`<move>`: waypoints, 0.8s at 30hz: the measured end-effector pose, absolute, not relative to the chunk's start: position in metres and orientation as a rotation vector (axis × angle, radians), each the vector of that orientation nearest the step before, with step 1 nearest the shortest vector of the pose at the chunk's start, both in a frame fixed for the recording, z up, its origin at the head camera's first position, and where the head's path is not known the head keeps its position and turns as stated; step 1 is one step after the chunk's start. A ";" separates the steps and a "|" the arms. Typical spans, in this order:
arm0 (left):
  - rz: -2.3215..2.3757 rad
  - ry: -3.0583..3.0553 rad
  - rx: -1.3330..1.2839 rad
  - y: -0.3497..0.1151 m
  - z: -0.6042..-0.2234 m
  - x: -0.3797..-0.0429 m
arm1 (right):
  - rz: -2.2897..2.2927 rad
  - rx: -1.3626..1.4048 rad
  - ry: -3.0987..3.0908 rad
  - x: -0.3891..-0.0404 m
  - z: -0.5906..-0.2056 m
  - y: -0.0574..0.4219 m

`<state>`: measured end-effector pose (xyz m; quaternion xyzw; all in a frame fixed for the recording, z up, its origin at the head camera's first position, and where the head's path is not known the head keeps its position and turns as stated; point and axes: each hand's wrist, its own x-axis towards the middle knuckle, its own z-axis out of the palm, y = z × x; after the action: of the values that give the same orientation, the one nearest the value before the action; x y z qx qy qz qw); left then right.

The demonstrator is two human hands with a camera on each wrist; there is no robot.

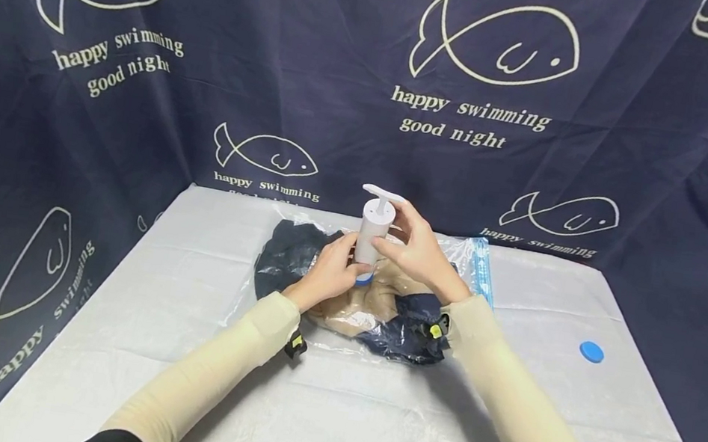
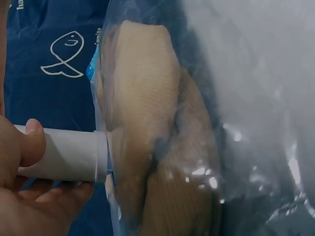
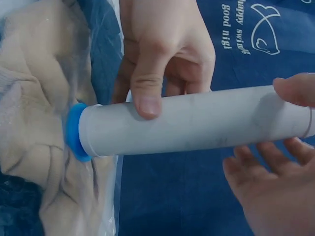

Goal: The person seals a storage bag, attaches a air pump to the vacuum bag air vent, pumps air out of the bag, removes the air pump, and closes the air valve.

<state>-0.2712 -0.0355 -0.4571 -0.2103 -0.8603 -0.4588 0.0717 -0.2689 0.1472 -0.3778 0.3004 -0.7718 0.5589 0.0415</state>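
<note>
A white hand pump (image 1: 374,233) with a T-shaped handle (image 1: 382,193) stands upright on the blue valve (image 3: 75,132) of a clear vacuum storage bag (image 2: 266,162). My left hand (image 1: 332,272) grips the lower barrel, its thumb (image 3: 148,101) lying along the near side. Higher up, below the handle, my right hand (image 1: 420,251) holds the barrel between thumb (image 3: 298,89) and fingers. The handle is raised slightly above the barrel's top. Inside the bag lie folded clothes: beige ribbed cloth (image 2: 147,88), dark cloth (image 1: 288,246) at left and navy cloth (image 1: 402,333) at right.
A round blue cap (image 1: 591,352) lies on the white-covered table (image 1: 326,421), to the right. Along the bag's right end runs a blue zip strip (image 1: 484,271). Navy fish-print curtains (image 1: 362,64) hang behind the table and at both sides.
</note>
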 end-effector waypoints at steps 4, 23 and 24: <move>-1.347 -2.642 -0.650 -0.037 -0.456 -0.271 | 1.763 1.064 -2.334 -0.271 -0.377 0.148; -1.424 -2.604 -0.673 -0.042 -0.456 -0.269 | 1.683 0.845 -2.414 -0.269 -0.377 0.141; -1.420 -2.590 -0.656 -0.041 -0.455 -0.268 | 1.670 0.825 -2.415 -0.269 -0.377 0.139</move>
<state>-0.2675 -0.0413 -0.4554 -0.2165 -0.8545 -0.4686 0.0578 -0.2687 0.1394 -0.3768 0.2702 -0.7910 0.5469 0.0460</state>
